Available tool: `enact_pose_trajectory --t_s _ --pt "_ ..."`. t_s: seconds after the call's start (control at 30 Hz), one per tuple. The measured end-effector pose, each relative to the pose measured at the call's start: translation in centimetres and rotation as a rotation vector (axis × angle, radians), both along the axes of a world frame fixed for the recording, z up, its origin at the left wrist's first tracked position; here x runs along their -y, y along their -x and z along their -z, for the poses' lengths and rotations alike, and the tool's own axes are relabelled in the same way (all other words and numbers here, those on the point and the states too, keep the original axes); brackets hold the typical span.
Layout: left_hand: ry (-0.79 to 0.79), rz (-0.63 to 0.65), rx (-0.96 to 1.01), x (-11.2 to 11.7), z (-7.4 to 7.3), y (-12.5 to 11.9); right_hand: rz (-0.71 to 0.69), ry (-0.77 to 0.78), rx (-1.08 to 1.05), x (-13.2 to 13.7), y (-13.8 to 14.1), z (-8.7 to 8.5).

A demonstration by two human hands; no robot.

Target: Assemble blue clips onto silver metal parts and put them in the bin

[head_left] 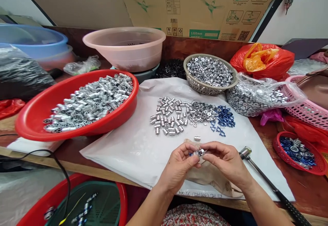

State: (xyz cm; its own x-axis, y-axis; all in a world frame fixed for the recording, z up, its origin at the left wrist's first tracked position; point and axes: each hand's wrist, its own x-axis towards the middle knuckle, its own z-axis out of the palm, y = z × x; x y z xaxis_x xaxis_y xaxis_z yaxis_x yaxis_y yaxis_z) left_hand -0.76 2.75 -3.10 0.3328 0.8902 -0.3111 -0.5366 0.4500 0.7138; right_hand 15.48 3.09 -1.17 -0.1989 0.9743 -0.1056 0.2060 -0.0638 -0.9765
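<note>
Low over the front of the white sheet point(128, 151), my left hand point(179, 161) and my right hand point(227, 161) meet at the fingertips. Both pinch a small shiny metal fitting point(201, 152). A bit of blue shows by the left fingers; its kind is partly hidden. Just beyond lies a single silver cylinder point(197, 138). Farther back spread a pile of silver cylinders point(170, 116), small silver discs point(203, 111) and blue rings point(225, 116). Beneath my hands is a beige cloth point(210, 178). A hammer point(266, 176) rests beside my right wrist.
On the left stands a large red basin point(112, 123) full of silver cylinders. Behind are a pink basin point(125, 53), a basket of metal discs point(212, 87) and a bag of parts point(251, 99). A small red basket point(278, 151) sits right; another red tub point(123, 198) is below.
</note>
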Motion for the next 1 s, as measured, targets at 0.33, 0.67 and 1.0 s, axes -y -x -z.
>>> enact_pose_trajectory --t_s 0.33,0.67,1.0 --pt "0.036 0.024 0.018 0.2 0.0 0.0 -0.104 -0.174 0.054 0.0 -0.7 0.0" --pt "-0.123 0.063 -0.366 0.2 0.1 -0.2 -0.12 -0.499 0.47 1.4 -2.7 1.5" --pt "-0.908 0.092 -1.151 -1.0 2.6 -1.5 0.266 -0.467 1.172 8.5 -11.8 5.2"
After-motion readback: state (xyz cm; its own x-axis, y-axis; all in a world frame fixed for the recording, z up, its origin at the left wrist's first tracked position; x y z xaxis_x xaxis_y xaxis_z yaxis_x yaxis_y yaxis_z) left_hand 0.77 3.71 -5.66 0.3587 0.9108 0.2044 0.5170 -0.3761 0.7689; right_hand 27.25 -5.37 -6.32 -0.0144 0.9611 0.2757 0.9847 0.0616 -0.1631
